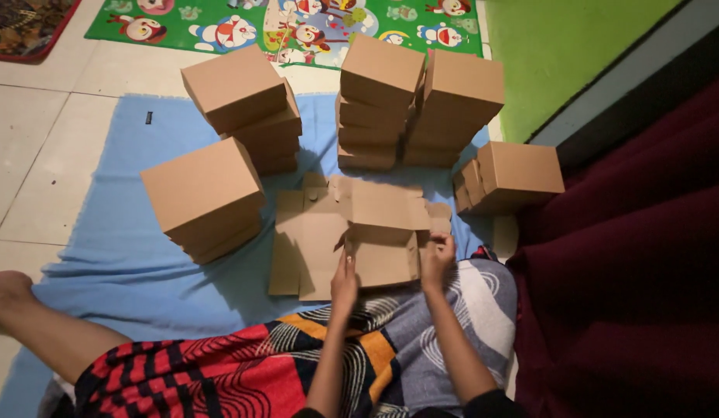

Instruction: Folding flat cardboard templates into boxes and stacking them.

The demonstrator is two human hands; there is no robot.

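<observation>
Seated on the floor, I work a flat cardboard blank (pixel 352 232) into shape on a blue cloth (pixel 127 255) spread over the tiles. My left hand (pixel 345 280) presses on the near edge of the centre panel, fingers closed down on the card; my right hand (pixel 437 259) grips the right-hand side flap, thumb and fingers pinched on it. The blank lies just in front of my lap, its side walls only starting to lift, its lid flaps lying flat toward the far side.

Finished boxes ring it: a low pile at left (pixel 205 197), a taller pile behind that (pixel 247 108), two tall stacks side by side at the far edge (pixel 417 101), and a pair of boxes at right (pixel 510 176). By that count much of the folding looks done. I can see no heap of unfolded blanks, so how many remain I cannot tell. A dark red curtain (pixel 638 255) hangs to my right.
</observation>
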